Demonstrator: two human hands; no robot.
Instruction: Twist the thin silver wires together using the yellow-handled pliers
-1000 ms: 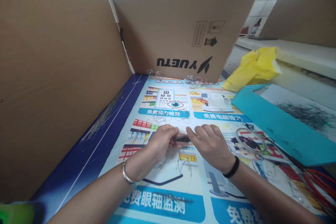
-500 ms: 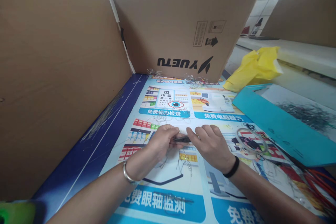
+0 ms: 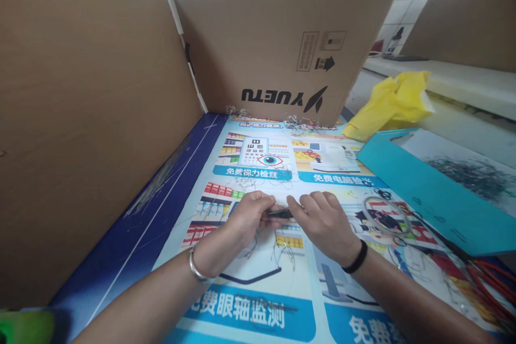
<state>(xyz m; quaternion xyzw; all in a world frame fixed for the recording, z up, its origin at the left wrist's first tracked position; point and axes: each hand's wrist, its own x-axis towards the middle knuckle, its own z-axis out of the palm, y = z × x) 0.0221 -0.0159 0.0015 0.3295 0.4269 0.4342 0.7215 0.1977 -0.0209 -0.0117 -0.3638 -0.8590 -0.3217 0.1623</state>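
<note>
Over the middle of the printed sheet [image 3: 264, 193], a small dark tool [image 3: 281, 214] lies between my two hands. My right hand [image 3: 320, 220] is closed around its right end. On the other side my left hand [image 3: 252, 217] pinches something at the tool's left tip, too small to make out. The thumbs of both hands face each other a short way apart. Thin wire loops [image 3: 285, 252] rest on the sheet just below the hands.
Cardboard panels [image 3: 274, 37] stand at the left and back. At the right are a blue box [image 3: 435, 199] holding thin wire pieces, a yellow bag [image 3: 389, 107], a clear ring-shaped coil [image 3: 387, 215] and orange-handled tools [image 3: 487, 285]. Tangled wire [image 3: 302, 124] lies along the back panel.
</note>
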